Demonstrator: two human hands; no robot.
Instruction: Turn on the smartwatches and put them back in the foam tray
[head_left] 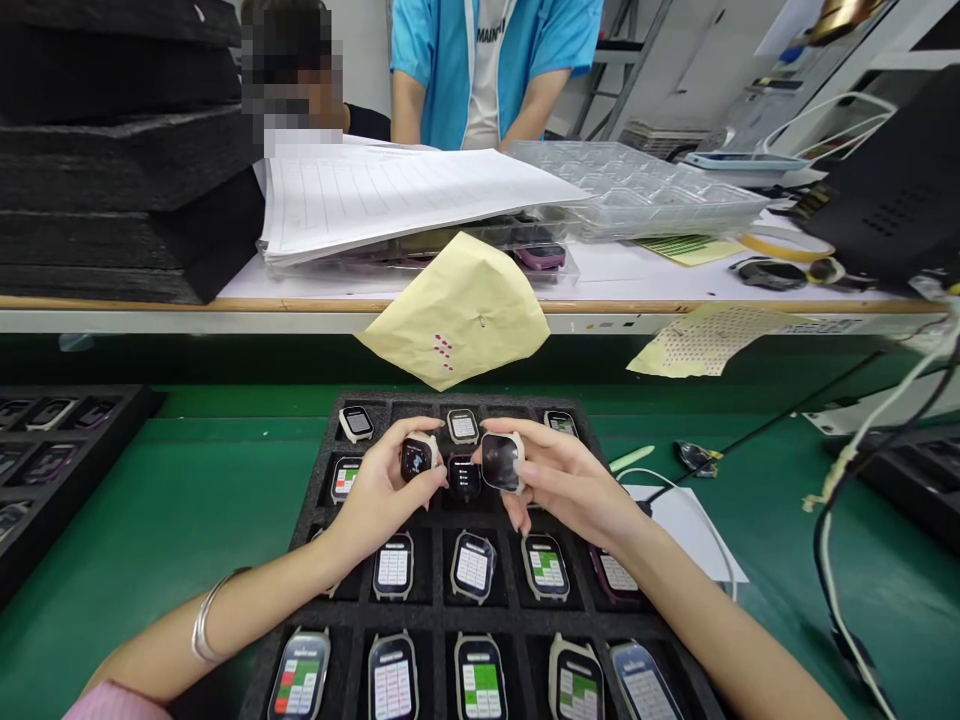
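Note:
My left hand (pixel 382 485) pinches a small watch body (pixel 416 457) with a dark lit screen. My right hand (pixel 562 475) grips another watch body (pixel 501 461), its dark screen turned toward me. Both hands hover over a black foam tray (pixel 435 615) on the green mat. Several watch bodies lie in the tray's pockets, most with lit screens showing grids. One watch (pixel 463 477) sits in the pocket right below my two hands.
A second black tray (pixel 45 450) lies at the left. A yellow envelope (pixel 457 310) hangs off the raised bench, which carries paper sheets (pixel 390 195), clear plastic trays (pixel 637 185) and stacked black foam (pixel 112 150). Cables (pixel 862 470) run at the right. Two people are behind the bench.

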